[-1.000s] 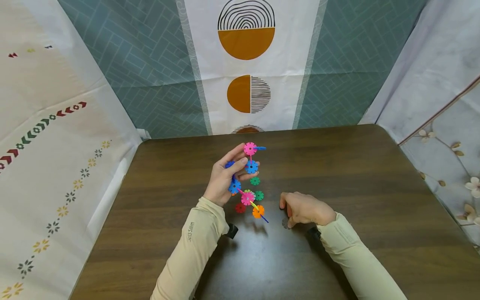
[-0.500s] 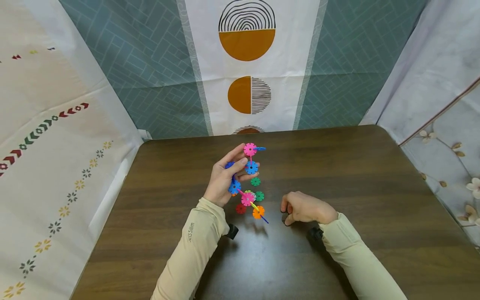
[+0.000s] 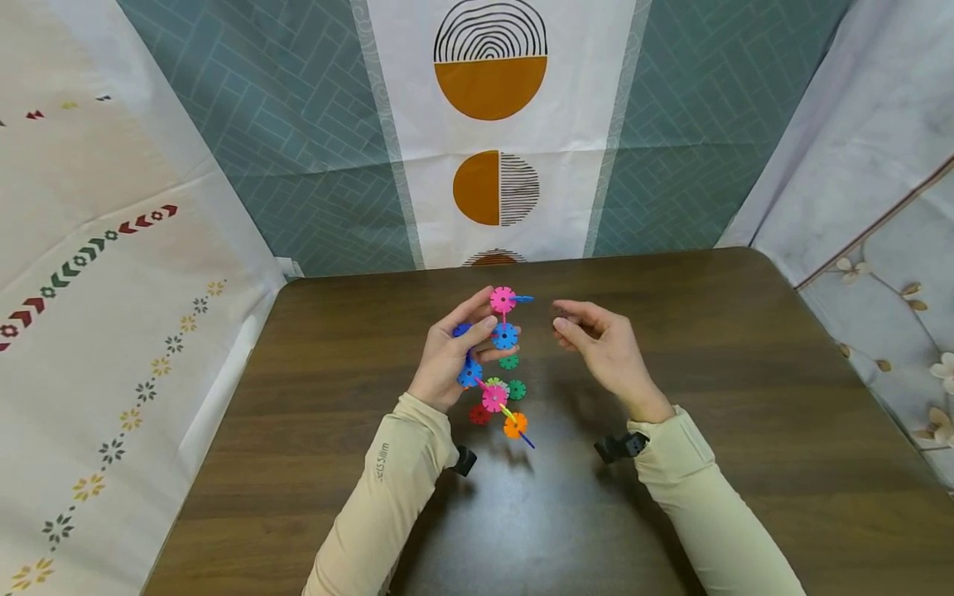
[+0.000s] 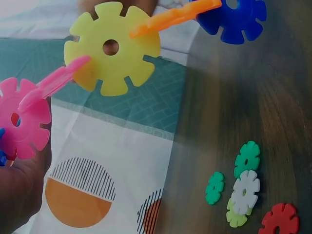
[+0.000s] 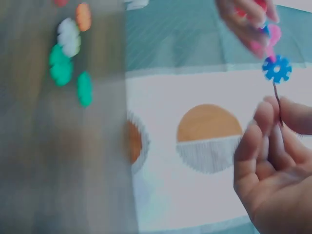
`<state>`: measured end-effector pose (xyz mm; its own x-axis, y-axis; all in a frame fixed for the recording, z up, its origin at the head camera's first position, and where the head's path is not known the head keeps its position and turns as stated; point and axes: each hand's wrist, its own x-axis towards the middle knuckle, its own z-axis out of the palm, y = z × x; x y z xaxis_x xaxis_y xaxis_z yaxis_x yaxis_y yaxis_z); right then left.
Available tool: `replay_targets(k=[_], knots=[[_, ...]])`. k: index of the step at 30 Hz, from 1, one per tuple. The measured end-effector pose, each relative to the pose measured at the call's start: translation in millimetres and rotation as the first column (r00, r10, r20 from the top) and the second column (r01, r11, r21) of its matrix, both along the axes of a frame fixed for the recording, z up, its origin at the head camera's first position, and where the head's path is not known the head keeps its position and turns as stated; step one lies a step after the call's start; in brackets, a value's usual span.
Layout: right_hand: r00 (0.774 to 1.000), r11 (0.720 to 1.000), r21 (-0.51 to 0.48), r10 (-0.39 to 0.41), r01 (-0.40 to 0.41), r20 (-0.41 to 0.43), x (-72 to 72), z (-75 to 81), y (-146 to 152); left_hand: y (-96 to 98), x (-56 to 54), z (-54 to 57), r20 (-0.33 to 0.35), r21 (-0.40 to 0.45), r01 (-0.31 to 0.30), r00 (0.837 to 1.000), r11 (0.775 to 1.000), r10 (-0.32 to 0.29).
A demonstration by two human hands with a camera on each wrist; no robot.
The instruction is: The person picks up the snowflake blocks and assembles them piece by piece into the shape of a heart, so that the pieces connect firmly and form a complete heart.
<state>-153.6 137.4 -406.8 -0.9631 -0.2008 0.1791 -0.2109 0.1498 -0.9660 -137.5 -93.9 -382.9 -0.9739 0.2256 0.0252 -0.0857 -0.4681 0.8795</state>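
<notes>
My left hand grips a chain of linked notched plastic discs, thumb pressed near a blue disc. A pink disc with a blue one edge-on tops the chain; an orange disc hangs near its lower end. The left wrist view shows a yellow disc joined to pink and orange ones. My right hand pinches a dark brownish disc between thumb and fingers, to the right of the chain's top. In the right wrist view it stands edge-on, just below a blue disc.
Loose notched discs lie on the brown table behind the chain: green ones, a white one overlapping a light green one, and a red one. Patterned cloth hangs along the table's far edge.
My right hand has picked the dark disc up off the table and carried it up and away from me, beside the chain's top. My left hand has barely moved.
</notes>
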Motion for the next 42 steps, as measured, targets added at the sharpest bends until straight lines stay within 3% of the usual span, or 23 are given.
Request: replay_targets(k=[3, 14, 28, 42], knots=[[0.998, 0.997, -0.065, -0.045, 0.043, -0.039, -2.2, 8.1, -8, 0.4, 0.9, -0.4, 0.002, -0.014, 0.005, 1.000, 1.000, -0.005], [0.998, 0.997, -0.054, -0.055, 0.053, -0.043, 9.9, 46.2, -23, -1.7, 0.6, -1.6, 0.028, -0.033, -0.006, 1.000, 0.999, 0.007], [0.998, 1.000, 0.017, 0.015, -0.014, -0.060, 12.3, 54.1, -23, -0.3, 0.1, -1.5, 0.051, -0.068, -0.059, 0.997, 0.996, 0.062], [0.992, 0.995, 0.096, -0.001, 0.013, -0.125, 18.0, 55.9, -26, 1.4, 1.5, 1.2, 0.067, -0.145, -0.082, 0.993, 0.986, 0.093]])
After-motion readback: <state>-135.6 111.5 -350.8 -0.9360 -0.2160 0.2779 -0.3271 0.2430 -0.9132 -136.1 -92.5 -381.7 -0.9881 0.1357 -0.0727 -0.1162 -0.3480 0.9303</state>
